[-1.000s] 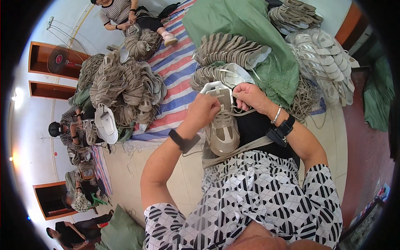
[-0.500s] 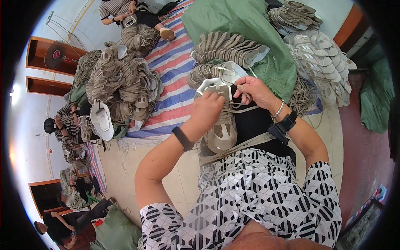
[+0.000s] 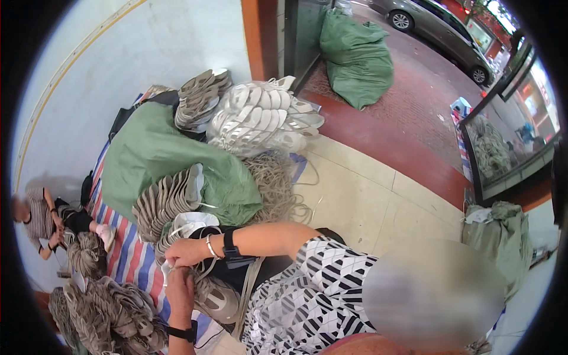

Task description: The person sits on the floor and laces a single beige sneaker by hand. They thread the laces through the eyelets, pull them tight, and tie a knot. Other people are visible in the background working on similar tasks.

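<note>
My right hand [image 3: 184,252], with a bracelet and a black wristband, pinches a thin white shoe piece [image 3: 168,271] together with my left hand [image 3: 177,291], which comes up from below and wears a black wristband. A grey-beige shoe [image 3: 218,299] lies on my lap just right of both hands, on a black apron. A white shoe upper [image 3: 190,222] lies just above my right hand. A row of beige uppers [image 3: 167,200] leans on a green sack [image 3: 151,151].
White soles [image 3: 260,117] and a cord tangle [image 3: 276,184] lie behind the sack. Grey uppers [image 3: 106,313] are piled on the striped mat [image 3: 125,261]. A person [image 3: 42,220] sits at left. A green bag [image 3: 357,57] and a car [image 3: 439,31] are outside.
The view has swung toward the doorway and street, so my hands now sit at the lower left. Both hands stay together on the white shoe piece over the shoe on my lap.
</note>
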### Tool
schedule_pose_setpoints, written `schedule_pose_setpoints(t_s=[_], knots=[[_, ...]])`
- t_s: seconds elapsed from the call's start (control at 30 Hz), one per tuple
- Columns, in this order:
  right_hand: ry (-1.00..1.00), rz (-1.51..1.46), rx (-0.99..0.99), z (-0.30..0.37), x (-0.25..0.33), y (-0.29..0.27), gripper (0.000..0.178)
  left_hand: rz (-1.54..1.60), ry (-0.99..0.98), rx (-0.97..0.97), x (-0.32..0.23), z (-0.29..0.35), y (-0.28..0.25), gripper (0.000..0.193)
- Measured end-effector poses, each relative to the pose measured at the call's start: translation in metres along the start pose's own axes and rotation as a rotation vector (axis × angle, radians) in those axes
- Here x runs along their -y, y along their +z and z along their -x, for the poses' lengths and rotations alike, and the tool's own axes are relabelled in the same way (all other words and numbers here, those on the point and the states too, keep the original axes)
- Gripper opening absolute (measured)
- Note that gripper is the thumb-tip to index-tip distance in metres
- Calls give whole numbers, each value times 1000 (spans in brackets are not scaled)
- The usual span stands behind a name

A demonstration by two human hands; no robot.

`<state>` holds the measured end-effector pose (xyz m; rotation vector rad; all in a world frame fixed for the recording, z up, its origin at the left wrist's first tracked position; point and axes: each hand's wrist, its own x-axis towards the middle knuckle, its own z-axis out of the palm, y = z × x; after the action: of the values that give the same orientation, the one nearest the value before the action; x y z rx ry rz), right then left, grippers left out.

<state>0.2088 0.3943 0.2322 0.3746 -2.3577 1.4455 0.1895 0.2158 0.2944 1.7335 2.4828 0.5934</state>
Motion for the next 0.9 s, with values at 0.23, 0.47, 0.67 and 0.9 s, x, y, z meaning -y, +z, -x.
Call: schedule_pose_setpoints(t_s=[0.23,0.47,0.67,0.9], knots=[[87,-247,16,8,1,13,15,50,8,-44,-9,7,-2,7],[103,-290,25,14,3,12,18,201,403,-25,-116,4,-14,13],[228,-526,-32,18,10,-11,22,226,-6,-9,-59,1,-14,38],[230,-178,125,19,24,-26,9,-249,24,89,28,0,-29,13]])
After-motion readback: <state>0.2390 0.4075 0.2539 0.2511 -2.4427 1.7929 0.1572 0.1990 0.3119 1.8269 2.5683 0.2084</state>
